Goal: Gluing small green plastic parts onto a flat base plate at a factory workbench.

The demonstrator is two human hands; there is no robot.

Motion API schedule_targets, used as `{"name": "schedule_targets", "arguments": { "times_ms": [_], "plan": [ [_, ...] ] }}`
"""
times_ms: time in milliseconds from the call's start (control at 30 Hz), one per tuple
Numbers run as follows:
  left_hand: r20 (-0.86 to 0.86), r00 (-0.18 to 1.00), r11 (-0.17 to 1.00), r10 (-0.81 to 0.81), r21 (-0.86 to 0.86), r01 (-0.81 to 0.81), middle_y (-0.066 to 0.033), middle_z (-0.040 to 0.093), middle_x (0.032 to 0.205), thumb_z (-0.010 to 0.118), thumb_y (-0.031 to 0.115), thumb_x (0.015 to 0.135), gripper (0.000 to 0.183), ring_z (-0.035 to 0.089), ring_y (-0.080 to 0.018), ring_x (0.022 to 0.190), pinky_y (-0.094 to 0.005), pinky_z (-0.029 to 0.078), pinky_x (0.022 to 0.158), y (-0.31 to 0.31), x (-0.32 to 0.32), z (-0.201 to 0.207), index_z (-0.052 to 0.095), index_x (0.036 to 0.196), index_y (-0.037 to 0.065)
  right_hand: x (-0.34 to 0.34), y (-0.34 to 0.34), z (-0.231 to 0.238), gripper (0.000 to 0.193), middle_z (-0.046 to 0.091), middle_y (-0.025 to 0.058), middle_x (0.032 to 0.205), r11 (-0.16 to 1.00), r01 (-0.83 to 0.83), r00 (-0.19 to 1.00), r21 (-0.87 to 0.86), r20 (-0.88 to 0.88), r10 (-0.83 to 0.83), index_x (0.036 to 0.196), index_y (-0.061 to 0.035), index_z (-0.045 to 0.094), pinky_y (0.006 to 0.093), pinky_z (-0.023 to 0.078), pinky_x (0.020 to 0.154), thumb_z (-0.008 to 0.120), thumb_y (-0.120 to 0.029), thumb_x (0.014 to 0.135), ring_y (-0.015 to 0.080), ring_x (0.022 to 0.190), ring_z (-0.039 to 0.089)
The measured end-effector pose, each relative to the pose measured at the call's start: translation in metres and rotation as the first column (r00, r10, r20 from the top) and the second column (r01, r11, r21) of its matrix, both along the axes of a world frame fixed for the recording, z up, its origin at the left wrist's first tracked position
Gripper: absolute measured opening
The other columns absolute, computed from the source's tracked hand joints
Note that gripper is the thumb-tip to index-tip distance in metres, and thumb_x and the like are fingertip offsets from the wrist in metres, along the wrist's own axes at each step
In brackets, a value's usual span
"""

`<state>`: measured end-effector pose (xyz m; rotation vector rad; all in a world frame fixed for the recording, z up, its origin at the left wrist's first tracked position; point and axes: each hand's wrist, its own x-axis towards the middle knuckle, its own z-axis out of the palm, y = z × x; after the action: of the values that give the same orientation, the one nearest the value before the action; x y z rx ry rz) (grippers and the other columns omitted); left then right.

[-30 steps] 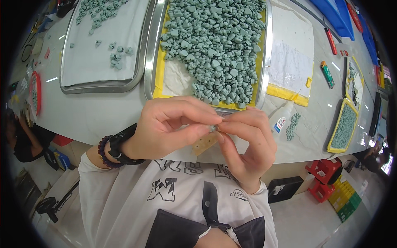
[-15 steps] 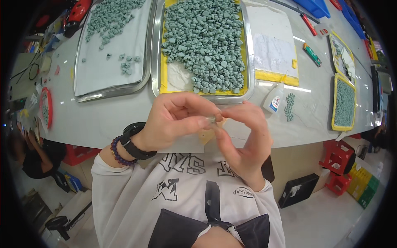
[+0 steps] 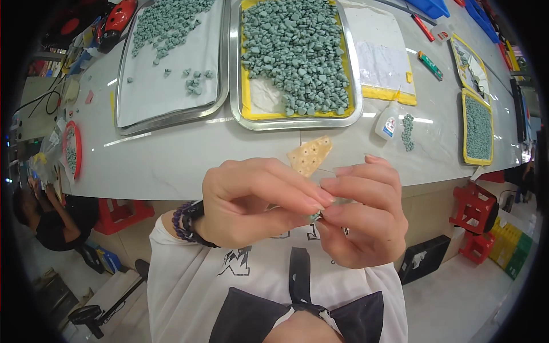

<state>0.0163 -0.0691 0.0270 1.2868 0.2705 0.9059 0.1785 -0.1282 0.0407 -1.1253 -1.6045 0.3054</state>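
Close to my body, beyond the table's near edge, both hands meet in a pinch. My left hand (image 3: 251, 200) has its thumb and fingers pressed around a small green stone-like piece (image 3: 315, 216), mostly covered by the fingertips. Fingertips of my right hand (image 3: 366, 211) grip the same piece from the other side. Just past the fingers, a tan wedge-shaped block with small holes (image 3: 309, 155) shows at the table edge. Farther off, a steel tray (image 3: 297, 123) with a yellow-edged liner carries many grey-green pieces like the held one.
Left of it stands a second steel tray (image 3: 166, 124), white-lined, with more green pieces. To the right are a white glue bottle (image 3: 388, 122), a strip of green pieces (image 3: 408, 132) and a yellow-rimmed box (image 3: 465, 146). Red stools (image 3: 473, 208) stand below. Another person (image 3: 54, 226) sits at far left.
Both hands have come down toward my body and slightly right, still pinching together. The holed tan block, mostly covered before, now shows. The whole view has shifted a little.
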Motion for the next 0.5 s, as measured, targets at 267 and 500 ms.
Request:
{"name": "schedule_targets", "arguments": {
  "times_ms": [267,500],
  "plan": [
    [0.051,0.987,0.988,0.155,0.015,-0.156,-0.0161,0.057,0.091,0.06,-0.009,0.071,0.016,0.059,-0.0222,0.077,-0.0292,0.049,0.068,-0.007,-0.006,-0.013,0.055,0.082,0.002,-0.006,0.012,-0.003,0.027,0.062,0.0096,0.086,0.996,-0.092,0.994,-0.011,0.062,0.093,0.078,-0.0057,0.059,0.037,0.04,0.073,0.067,0.001,0.053,0.0253,0.077,0.056],
    [0.022,0.957,0.95,0.289,0.117,-0.29,-0.0154,0.057,0.086,0.058,-0.009,0.071,0.016,0.058,-0.0211,0.073,-0.0295,0.049,0.066,0.011,-0.018,-0.015,0.053,0.081,0.002,-0.023,0.037,-0.007,0.026,0.062,0.0114,0.086,0.988,-0.144,0.99,-0.052,-0.006,0.143,0.079,-0.0039,0.059,0.0375,0.042,0.07,0.066,0.003,0.056,0.0265,0.078,0.056]
  ]
}}
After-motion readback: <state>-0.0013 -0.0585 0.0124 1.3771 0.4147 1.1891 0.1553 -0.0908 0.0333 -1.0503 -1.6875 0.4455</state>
